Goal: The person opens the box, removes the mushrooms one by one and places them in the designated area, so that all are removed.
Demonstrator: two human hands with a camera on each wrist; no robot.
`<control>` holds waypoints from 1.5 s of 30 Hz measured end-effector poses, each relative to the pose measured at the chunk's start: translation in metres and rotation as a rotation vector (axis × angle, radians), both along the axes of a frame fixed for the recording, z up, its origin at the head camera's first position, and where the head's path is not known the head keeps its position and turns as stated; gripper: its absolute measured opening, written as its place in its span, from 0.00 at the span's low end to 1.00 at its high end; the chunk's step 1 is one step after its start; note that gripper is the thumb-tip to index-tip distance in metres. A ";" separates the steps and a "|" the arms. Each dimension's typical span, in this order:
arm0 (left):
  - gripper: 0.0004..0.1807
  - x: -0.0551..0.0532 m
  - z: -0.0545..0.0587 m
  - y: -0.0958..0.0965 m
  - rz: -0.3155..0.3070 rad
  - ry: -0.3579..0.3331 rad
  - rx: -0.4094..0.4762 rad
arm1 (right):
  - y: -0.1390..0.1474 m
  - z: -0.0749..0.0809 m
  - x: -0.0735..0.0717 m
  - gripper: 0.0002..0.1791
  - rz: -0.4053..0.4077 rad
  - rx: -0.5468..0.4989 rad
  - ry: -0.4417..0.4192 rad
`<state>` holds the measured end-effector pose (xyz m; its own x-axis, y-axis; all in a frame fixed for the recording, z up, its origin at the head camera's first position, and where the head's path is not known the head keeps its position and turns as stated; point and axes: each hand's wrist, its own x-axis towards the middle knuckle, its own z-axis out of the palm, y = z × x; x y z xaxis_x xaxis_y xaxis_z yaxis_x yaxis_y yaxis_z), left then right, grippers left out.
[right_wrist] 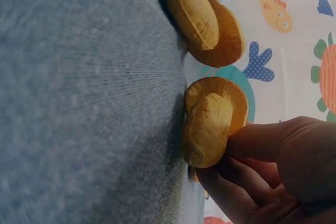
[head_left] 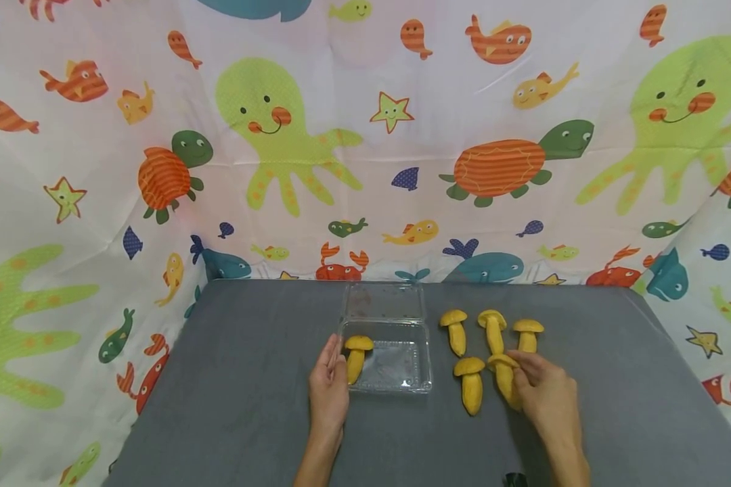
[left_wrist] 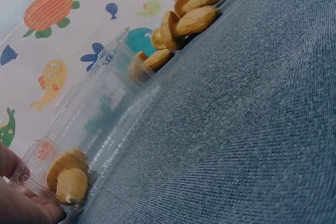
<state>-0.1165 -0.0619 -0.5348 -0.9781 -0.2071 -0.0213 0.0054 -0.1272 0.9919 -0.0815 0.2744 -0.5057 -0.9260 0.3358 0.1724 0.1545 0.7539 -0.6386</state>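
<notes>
A clear plastic box (head_left: 396, 385) with its lid (head_left: 384, 301) folded back lies on the grey cloth. One yellow toy mushroom (head_left: 356, 358) is inside, along the left wall. My left hand (head_left: 330, 384) holds that left side, and the left wrist view shows its fingers around the box end (left_wrist: 31, 182). To the right of the box, my right hand (head_left: 548, 392) pinches a yellow toy mushroom (head_left: 505, 382) between thumb and fingers, close over the cloth. Beside it lies another mushroom (head_left: 472, 389), seen above it in the right wrist view (right_wrist: 194, 17).
Behind the held mushroom are more toy mushrooms in a row: a left one (head_left: 455, 333), a middle one (head_left: 493, 328) and a right one (head_left: 528, 333). A sea-animal curtain (head_left: 365, 162) hangs along the back and sides. A small black object (head_left: 514, 479) shows at the front edge.
</notes>
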 end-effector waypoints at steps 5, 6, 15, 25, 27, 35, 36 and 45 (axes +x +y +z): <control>0.29 0.001 0.000 -0.001 -0.014 0.007 0.009 | 0.003 -0.004 0.001 0.16 0.016 0.002 0.028; 0.29 0.001 0.000 -0.001 -0.016 0.009 0.012 | 0.004 -0.004 0.001 0.16 0.018 0.001 0.031; 0.29 0.001 0.001 0.000 -0.009 0.016 0.026 | 0.003 -0.006 0.000 0.17 0.000 -0.005 0.002; 0.29 0.003 0.002 0.000 -0.011 0.007 0.010 | 0.003 -0.004 0.002 0.20 0.013 -0.011 0.008; 0.29 0.003 0.002 0.000 -0.014 0.006 0.006 | 0.003 -0.002 0.002 0.21 0.018 0.005 0.010; 0.28 0.001 0.002 0.001 -0.009 0.017 0.019 | 0.003 0.003 0.004 0.22 0.006 0.012 0.038; 0.29 0.001 0.002 0.001 -0.009 0.018 0.022 | 0.004 0.002 0.005 0.22 0.003 0.012 0.038; 0.28 0.002 0.004 0.002 -0.005 0.002 0.010 | 0.007 0.005 0.009 0.22 -0.024 0.004 0.061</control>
